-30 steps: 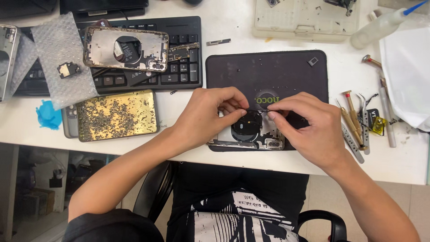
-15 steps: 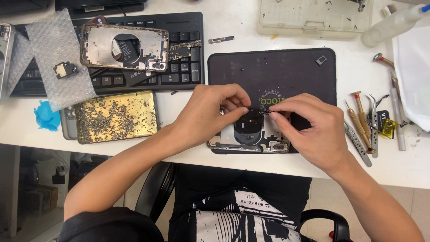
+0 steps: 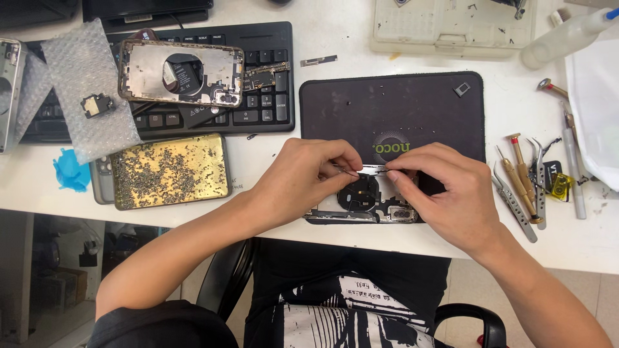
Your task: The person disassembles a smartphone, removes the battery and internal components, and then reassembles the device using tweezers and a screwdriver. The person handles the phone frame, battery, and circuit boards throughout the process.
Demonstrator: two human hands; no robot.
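Dark work mat [image 3: 412, 109] unmoved, both hands [image 3: 309, 177] [image 3: 445, 190] still pinched on the opened phone's [image 3: 367, 203] thin strip [image 3: 369, 169].

An opened phone housing with a round coil inside [image 3: 367, 201] lies on the near edge of the dark rectangular work mat [image 3: 412, 103], under both hands: the left hand [image 3: 308, 182] over its left end, the right hand [image 3: 451, 193] over its right. Behind and left of the mat sits a black keyboard [image 3: 258, 109], with a second stripped metal phone frame [image 3: 182, 73] resting on it. In front of the keyboard lies a flat gold tray of tiny screws [image 3: 169, 171]. Right of the mat lie screwdrivers and tweezers [image 3: 523, 183]. Behind the mat stands a pale plastic parts box [image 3: 451, 27].
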